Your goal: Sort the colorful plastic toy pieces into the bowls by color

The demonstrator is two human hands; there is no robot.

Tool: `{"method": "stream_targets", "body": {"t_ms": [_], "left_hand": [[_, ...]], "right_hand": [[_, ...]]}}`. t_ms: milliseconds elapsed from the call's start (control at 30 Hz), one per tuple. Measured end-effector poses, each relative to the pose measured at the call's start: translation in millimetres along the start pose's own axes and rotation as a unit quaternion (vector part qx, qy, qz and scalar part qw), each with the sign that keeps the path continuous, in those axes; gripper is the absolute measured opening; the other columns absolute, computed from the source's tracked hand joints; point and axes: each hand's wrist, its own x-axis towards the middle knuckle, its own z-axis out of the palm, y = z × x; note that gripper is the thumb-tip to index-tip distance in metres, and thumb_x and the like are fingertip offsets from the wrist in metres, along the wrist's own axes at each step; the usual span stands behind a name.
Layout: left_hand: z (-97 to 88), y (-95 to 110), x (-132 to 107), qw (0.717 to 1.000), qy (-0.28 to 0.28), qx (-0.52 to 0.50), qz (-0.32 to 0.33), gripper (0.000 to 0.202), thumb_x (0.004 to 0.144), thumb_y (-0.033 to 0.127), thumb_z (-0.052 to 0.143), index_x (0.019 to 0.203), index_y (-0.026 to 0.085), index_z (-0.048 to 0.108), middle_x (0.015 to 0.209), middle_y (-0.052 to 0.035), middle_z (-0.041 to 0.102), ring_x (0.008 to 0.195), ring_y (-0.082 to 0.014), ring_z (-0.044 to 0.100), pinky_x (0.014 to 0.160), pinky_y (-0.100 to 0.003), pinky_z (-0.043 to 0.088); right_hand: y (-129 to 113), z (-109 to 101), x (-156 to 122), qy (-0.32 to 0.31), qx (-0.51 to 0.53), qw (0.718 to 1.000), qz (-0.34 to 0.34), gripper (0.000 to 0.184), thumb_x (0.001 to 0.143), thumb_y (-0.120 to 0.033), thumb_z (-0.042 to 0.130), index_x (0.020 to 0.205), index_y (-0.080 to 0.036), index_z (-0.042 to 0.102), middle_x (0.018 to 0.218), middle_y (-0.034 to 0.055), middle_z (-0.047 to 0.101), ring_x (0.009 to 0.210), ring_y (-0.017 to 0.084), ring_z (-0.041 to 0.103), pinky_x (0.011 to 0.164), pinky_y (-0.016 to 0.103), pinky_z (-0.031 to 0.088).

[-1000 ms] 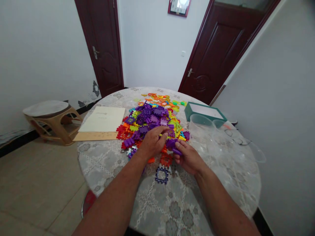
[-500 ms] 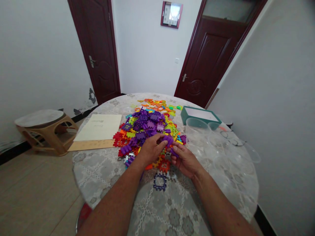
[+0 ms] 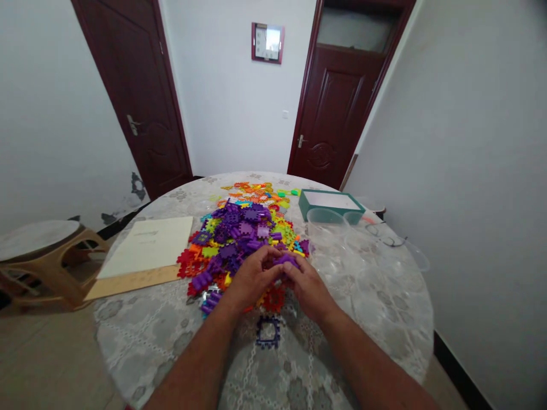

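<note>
Purple block (image 3: 287, 259) is at the near side of the toy heap (image 3: 245, 229), pinched between thumbs and fingers of left hand (image 3: 254, 274) and right hand (image 3: 308, 286); exact contacts partly hidden. Judged light, stiff, slightly slick; best hold likely opposite edges.

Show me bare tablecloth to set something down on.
Bare cloth shows front left, between the tan strip and left forearm, and in front, between that and the right forearm, nearer than the dark square frame. Crowded: the middle, with the colored pile, left hand and right hand; the right, with green box and clear containers.
</note>
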Motion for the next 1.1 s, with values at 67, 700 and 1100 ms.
{"method": "stream_targets", "body": {"t_ms": [67, 700, 1100], "left_hand": [[1.8, 1, 0, 1.000, -0.006, -0.003, -0.011, 0.030, 0.088, 0.035, 0.074, 0.113, 0.019, 0.071, 0.102, -0.0058, 0.078, 0.089, -0.0213, 0.074, 0.078, -0.033, 0.059], [-11.7, 4, -3, 0.960, 0.215, 0.170, 0.051, 0.021, 0.096, 0.034, 0.058, 0.101, 0.023, 0.075, 0.090, -0.0023, 0.078, 0.078, -0.0202, 0.072, 0.074, -0.032, 0.058], [-3.4, -12, 3, 0.931, 0.175, 0.270, 0.173, 0.018, 0.100, 0.025, 0.054, 0.099, 0.024, 0.072, 0.095, -0.0045, 0.078, 0.090, -0.0212, 0.075, 0.089, -0.034, 0.058]], "right_hand": [[0, -1, -1, 0.002, -0.078, 0.997, -0.009, 0.048, 0.087, -0.055, 0.074, 0.125, -0.025, 0.067, 0.109, 0.0060, 0.074, 0.091, 0.024, 0.070, 0.073, 0.034, 0.059], [-137, -106, 159, 0.156, -0.425, 0.892, 0.011, 0.015, 0.090, -0.029, 0.077, 0.093, -0.016, 0.070, 0.066, 0.0029, 0.069, 0.051, 0.014, 0.059, 0.046, 0.023, 0.044], [-101, -92, 163, 0.161, -0.374, 0.911, 0.064, 0.018, 0.095, -0.032, 0.073, 0.097, -0.017, 0.065, 0.073, 0.0036, 0.072, 0.052, 0.011, 0.060, 0.049, 0.020, 0.047]]}}
